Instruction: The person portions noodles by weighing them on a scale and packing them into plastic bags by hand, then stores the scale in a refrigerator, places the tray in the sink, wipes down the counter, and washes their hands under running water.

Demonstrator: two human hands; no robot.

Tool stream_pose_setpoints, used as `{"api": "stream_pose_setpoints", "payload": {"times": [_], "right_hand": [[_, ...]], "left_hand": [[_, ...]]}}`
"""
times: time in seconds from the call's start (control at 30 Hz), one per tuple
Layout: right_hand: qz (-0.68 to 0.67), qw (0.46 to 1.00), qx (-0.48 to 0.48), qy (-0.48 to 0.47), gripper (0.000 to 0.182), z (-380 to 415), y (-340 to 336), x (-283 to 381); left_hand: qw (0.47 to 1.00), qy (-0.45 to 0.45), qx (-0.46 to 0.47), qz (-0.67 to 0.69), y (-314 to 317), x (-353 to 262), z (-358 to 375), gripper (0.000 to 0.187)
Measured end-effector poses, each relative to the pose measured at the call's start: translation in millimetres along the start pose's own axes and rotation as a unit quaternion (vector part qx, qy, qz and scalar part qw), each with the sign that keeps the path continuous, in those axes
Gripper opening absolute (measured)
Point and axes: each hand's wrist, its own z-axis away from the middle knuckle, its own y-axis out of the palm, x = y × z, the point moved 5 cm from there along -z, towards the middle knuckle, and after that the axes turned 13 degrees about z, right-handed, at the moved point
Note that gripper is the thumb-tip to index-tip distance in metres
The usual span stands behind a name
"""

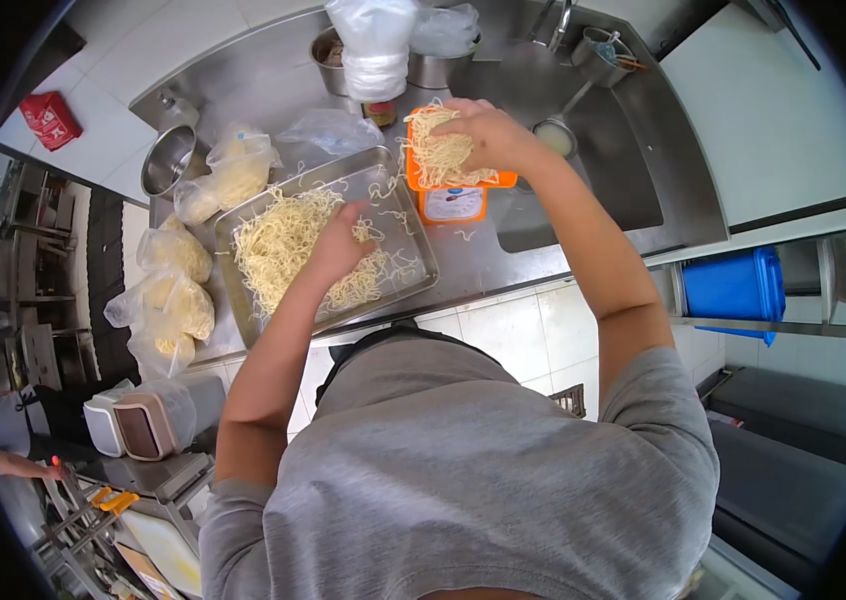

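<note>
A heap of pale yellow noodles [278, 250] fills much of a shallow metal tray [413, 282], with loose strands scattered at its right side. My left hand [339, 245] rests at the right part of the heap, fingers apart and touching strands. Its fingertips are partly hidden. On the counter right of the tray stands an orange kitchen scale [453, 203] with an orange pan on top. My right hand [488, 135] has its fingers curled around a clump of noodles [440, 150] at the pan. Some strands hang over the pan's left edge.
Several plastic bags of noodles [178, 250] lie left of the tray, near a metal bowl [171, 160]. Behind are a stack of clear plastic bags [373, 45] and metal pots. A sink [623, 180] holding a ladle [555, 138] lies right. Another person's hand [28, 466] shows lower left.
</note>
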Motion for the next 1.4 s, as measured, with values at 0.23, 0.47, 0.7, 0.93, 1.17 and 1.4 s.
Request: {"api": "stream_pose_setpoints", "payload": {"times": [0.23, 0.47, 0.7, 0.93, 1.17, 1.4], "right_hand": [[-0.136, 0.978, -0.149, 0.052, 0.040, 25, -22, -4], [-0.161, 0.937, -0.294, 0.102, 0.029, 49, -43, 6], [-0.295, 0.899, -0.253, 0.200, 0.025, 62, -17, -3], [-0.455, 0.819, -0.259, 0.233, 0.019, 92, -1, -8], [-0.486, 0.859, -0.009, 0.162, 0.023, 91, 22, 38], [-0.167, 0.980, 0.049, 0.093, 0.047, -7, 179, 151]], "left_hand": [[0.989, -0.005, -0.036, 0.141, 23, 7, -87, 0.076], [0.942, -0.215, 0.138, 0.219, 49, 19, -99, 0.058], [0.920, -0.042, -0.012, 0.390, 38, 11, -112, 0.035], [0.979, -0.121, 0.079, 0.143, 0, 31, -92, 0.024], [0.991, 0.072, 0.079, 0.078, -22, -122, -104, 0.026], [0.939, 0.287, -0.114, -0.150, -41, -209, -64, 0.024]]}}
